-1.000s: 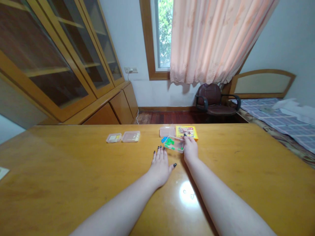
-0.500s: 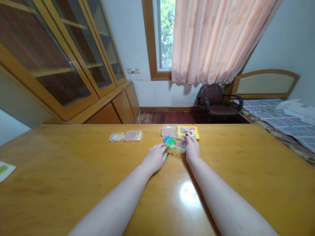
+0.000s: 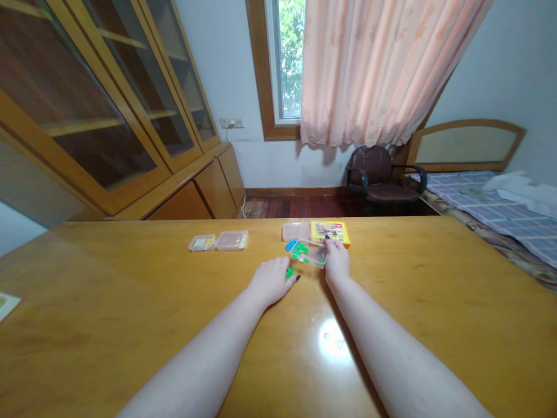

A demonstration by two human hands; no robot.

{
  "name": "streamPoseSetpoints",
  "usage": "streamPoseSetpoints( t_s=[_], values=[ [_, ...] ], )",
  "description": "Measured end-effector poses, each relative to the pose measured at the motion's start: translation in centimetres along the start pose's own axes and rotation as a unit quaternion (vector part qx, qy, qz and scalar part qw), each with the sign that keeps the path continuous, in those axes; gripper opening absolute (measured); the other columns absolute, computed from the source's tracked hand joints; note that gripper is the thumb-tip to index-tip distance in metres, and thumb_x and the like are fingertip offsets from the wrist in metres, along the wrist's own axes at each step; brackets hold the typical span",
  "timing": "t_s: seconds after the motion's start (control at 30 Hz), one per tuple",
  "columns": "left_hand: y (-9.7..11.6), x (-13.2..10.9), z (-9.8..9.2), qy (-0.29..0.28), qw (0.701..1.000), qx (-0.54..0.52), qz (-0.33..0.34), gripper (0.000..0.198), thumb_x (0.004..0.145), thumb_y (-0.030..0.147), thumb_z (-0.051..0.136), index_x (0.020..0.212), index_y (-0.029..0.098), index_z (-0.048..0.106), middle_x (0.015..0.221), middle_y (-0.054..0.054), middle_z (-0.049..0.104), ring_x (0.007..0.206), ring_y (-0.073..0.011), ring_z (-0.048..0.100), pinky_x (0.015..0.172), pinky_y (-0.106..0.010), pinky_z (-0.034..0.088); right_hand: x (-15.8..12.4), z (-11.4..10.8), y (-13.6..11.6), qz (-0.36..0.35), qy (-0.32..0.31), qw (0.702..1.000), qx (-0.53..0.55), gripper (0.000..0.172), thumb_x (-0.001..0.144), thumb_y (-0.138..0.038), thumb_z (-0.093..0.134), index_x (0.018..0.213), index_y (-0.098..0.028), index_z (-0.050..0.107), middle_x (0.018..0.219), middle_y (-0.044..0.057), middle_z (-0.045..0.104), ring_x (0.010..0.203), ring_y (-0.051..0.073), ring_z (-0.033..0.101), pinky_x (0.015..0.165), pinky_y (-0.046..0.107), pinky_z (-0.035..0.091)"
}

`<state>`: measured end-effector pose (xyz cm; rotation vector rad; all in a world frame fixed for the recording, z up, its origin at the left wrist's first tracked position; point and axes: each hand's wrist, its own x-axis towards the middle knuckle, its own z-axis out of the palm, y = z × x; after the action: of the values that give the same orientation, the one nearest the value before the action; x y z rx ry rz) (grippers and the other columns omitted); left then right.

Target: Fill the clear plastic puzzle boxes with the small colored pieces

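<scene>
My right hand (image 3: 338,260) grips the right end of a clear plastic box (image 3: 321,264), which it holds tilted. Green pieces (image 3: 300,249) lie inside the box, too small to make out singly. My left hand (image 3: 270,280) rests low over the table to the left of the box, its thumb spread away from the fingers. A small cluster of green pieces (image 3: 289,272) shows in the gap between that thumb and the fingers. Blue pieces (image 3: 290,246) are just behind the box's left corner.
Behind the hands are another clear container (image 3: 295,231) and a yellow printed box (image 3: 334,231). To the left, a small clear case (image 3: 202,244) and a clear tray (image 3: 231,241) hold pale pieces. The wooden table (image 3: 130,307) ends at a far edge, with a chair (image 3: 375,174) beyond.
My left thumb has moved away from the fingers, and the green pieces beside it show more plainly. The right hand still holds the clear box. The whole view has shifted slightly.
</scene>
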<state>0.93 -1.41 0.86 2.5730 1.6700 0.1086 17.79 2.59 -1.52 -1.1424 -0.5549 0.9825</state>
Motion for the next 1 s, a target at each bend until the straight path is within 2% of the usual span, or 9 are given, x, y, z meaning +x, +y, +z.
streamPoseSetpoints(
  t_s=[0.2, 0.43, 0.63, 0.73, 0.83, 0.93, 1.0],
  values=[
    [-0.1, 0.2, 0.6, -0.009, 0.999, 0.032, -0.001, 0.023, 0.086, 0.034, 0.034, 0.092, 0.019, 0.05, 0.089, -0.008, 0.06, 0.08, -0.0232, 0.059, 0.067, -0.033, 0.043, -0.1, 0.0, -0.1, 0.002, -0.006, 1.0, 0.002, 0.018, 0.06, -0.034, 0.059, 0.059, -0.018, 0.054, 0.057, -0.003, 0.056, 0.056, 0.012, 0.048, 0.055, 0.024, 0.038],
    [-0.6, 0.6, 0.9, -0.014, 1.0, 0.023, -0.012, 0.023, 0.089, 0.029, 0.03, 0.09, 0.019, 0.05, 0.086, -0.007, 0.061, 0.077, -0.0224, 0.06, 0.066, -0.033, 0.044, 0.2, -0.2, 0.4, -0.001, -0.009, 1.0, -0.005, 0.018, 0.061, -0.035, 0.059, 0.065, -0.018, 0.058, 0.062, -0.002, 0.058, 0.06, 0.013, 0.05, 0.059, 0.025, 0.04],
    [-0.9, 1.0, 1.0, 0.008, 1.0, -0.017, -0.023, 0.022, 0.089, 0.031, 0.033, 0.087, 0.018, 0.051, 0.087, -0.007, 0.061, 0.079, -0.021, 0.059, 0.067, -0.031, 0.043, 0.3, -0.1, 0.3, 0.003, 0.002, 1.0, -0.014, 0.017, 0.06, -0.034, 0.058, 0.063, -0.018, 0.057, 0.058, -0.002, 0.056, 0.056, 0.013, 0.048, 0.056, 0.025, 0.038],
    [-1.3, 1.2, 0.7, 0.064, 0.994, -0.065, -0.062, 0.022, 0.09, 0.027, 0.031, 0.084, 0.018, 0.05, 0.081, -0.006, 0.06, 0.075, -0.0191, 0.058, 0.065, -0.03, 0.042, 0.2, -0.2, 0.2, -0.001, -0.006, 1.0, -0.02, 0.018, 0.061, -0.035, 0.057, 0.064, -0.018, 0.057, 0.058, -0.003, 0.055, 0.056, 0.013, 0.048, 0.056, 0.024, 0.038],
    [-1.7, 1.2, 0.5, 0.165, 0.974, -0.124, -0.089, 0.02, 0.089, 0.024, 0.031, 0.083, 0.018, 0.049, 0.079, -0.005, 0.058, 0.073, -0.0179, 0.056, 0.065, -0.029, 0.042, 0.0, -0.3, 0.2, -0.019, -0.03, 0.997, -0.069, 0.02, 0.063, -0.038, 0.057, 0.063, -0.018, 0.056, 0.058, -0.002, 0.055, 0.056, 0.013, 0.047, 0.056, 0.024, 0.037],
    [-1.9, 1.0, 0.5, 0.24, 0.954, -0.168, -0.068, 0.017, 0.088, 0.023, 0.034, 0.084, 0.018, 0.049, 0.078, -0.005, 0.057, 0.073, -0.0172, 0.055, 0.067, -0.029, 0.043, -0.6, -0.2, 0.2, -0.043, -0.084, 0.988, -0.12, 0.024, 0.065, -0.042, 0.058, 0.061, -0.019, 0.054, 0.058, -0.002, 0.055, 0.057, 0.013, 0.047, 0.057, 0.025, 0.036],
    [-1.8, 0.8, 0.6, 0.245, 0.95, -0.194, -0.026, 0.015, 0.087, 0.022, 0.036, 0.085, 0.018, 0.05, 0.08, -0.005, 0.058, 0.077, -0.0169, 0.055, 0.071, -0.029, 0.044, -1.0, 0.0, 0.1, -0.049, -0.121, 0.982, -0.133, 0.025, 0.065, -0.042, 0.059, 0.059, -0.019, 0.053, 0.056, -0.003, 0.053, 0.055, 0.013, 0.045, 0.057, 0.025, 0.035]
  ],
)
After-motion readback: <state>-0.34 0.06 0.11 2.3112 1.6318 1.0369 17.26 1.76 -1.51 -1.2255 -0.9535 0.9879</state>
